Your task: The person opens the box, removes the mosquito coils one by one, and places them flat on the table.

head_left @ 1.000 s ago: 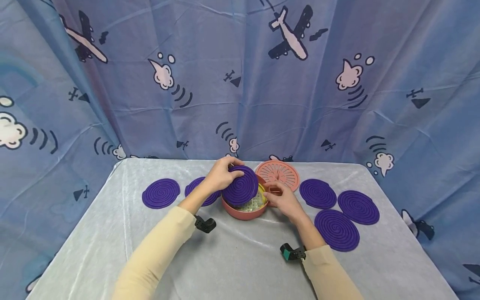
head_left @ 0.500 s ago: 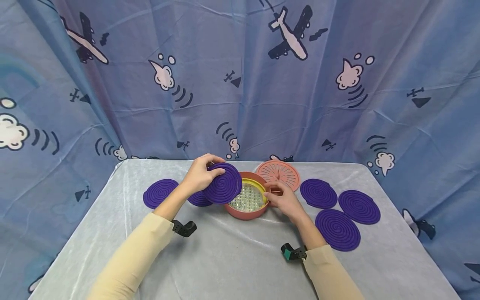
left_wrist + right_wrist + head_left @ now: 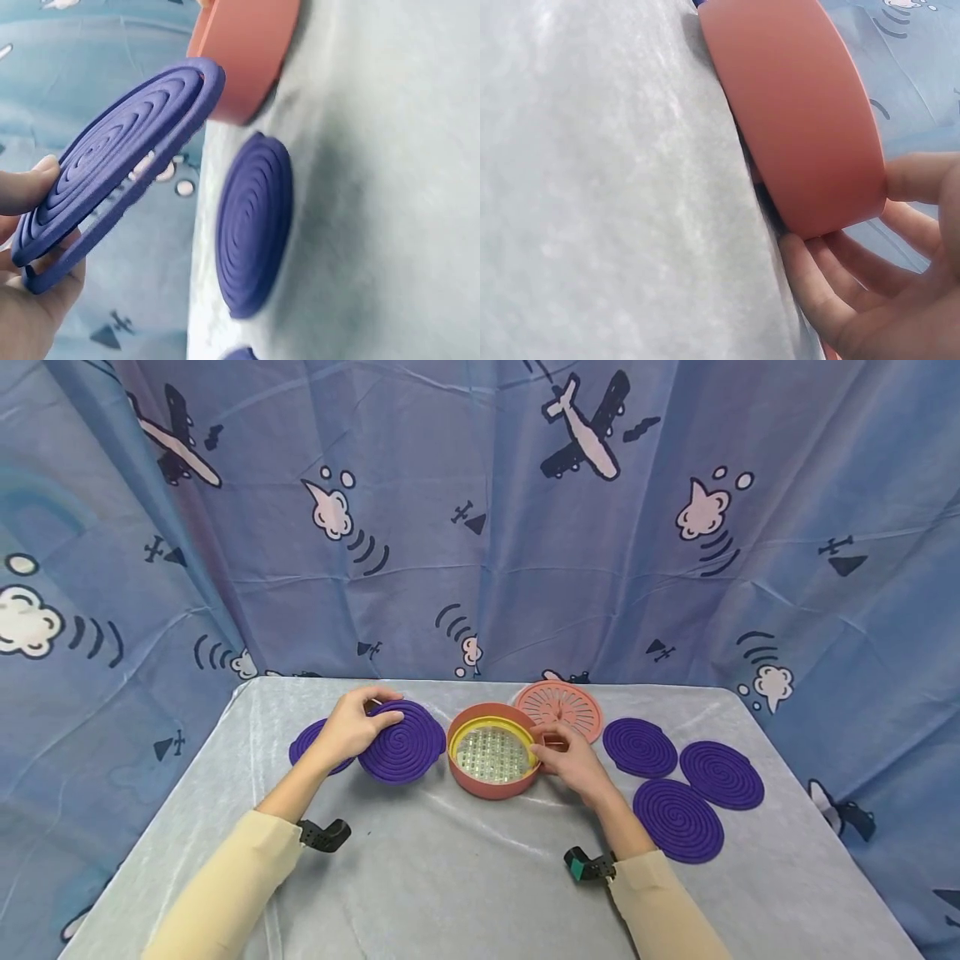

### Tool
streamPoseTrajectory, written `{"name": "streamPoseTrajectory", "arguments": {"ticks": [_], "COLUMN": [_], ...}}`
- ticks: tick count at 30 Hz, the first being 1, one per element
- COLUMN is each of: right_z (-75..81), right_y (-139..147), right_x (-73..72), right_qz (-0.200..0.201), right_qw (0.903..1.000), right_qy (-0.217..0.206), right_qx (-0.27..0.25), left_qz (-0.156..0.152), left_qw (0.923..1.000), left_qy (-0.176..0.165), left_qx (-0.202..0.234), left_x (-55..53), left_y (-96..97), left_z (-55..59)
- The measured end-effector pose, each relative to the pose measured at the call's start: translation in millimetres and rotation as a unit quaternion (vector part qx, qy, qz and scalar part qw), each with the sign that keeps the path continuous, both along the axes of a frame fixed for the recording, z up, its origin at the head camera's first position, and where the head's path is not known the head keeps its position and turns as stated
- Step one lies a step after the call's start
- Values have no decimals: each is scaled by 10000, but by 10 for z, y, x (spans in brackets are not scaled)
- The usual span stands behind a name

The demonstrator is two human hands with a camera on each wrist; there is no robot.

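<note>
My left hand [image 3: 351,727] pinches a purple mosquito coil [image 3: 397,747] by its edge, thumb on its face. In the left wrist view the held coil [image 3: 105,157] is tilted above the table, its outer strand spread apart from the inner turns. Beneath it another purple coil [image 3: 253,225] lies flat; in the head view the held one overlaps it. My right hand [image 3: 572,766] grips the side of a round terracotta coil box [image 3: 487,790], thumb at the rim and fingers low on the wall. Inside the box sit a yellow ring [image 3: 480,722] and a pale mesh [image 3: 492,756].
A slotted terracotta lid [image 3: 558,700] lies behind the box to the right. Three purple coils lie at right: a back one [image 3: 640,747], an outer one [image 3: 722,774] and a front one [image 3: 678,821]. Another coil [image 3: 306,742] is partly behind my left hand.
My left hand has carried the held coil leftward from over the box to above the coil on the table, uncovering the mesh. My right hand stays on the box.
</note>
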State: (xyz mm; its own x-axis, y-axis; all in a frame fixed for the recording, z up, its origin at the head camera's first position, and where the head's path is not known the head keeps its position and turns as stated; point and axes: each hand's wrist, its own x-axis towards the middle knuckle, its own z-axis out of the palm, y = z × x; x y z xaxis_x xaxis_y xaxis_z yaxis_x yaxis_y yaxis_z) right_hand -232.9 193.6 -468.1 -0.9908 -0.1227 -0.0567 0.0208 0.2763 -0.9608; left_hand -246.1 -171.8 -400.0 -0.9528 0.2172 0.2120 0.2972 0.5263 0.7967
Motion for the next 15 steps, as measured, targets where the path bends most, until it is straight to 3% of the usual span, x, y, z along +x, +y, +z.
{"name": "streamPoseTrajectory", "arguments": {"ticks": [15], "right_z": [-1], "right_y": [-3], "right_x": [-7], "right_qz": [19], "right_qw": [10000], "right_qy": [26], "right_qx": [82], "left_qz": [371], "left_qw": [9964], "left_qy": [-758], "left_qx": [110], "left_x": [211], "left_y": [-479], "left_z": [-341]}}
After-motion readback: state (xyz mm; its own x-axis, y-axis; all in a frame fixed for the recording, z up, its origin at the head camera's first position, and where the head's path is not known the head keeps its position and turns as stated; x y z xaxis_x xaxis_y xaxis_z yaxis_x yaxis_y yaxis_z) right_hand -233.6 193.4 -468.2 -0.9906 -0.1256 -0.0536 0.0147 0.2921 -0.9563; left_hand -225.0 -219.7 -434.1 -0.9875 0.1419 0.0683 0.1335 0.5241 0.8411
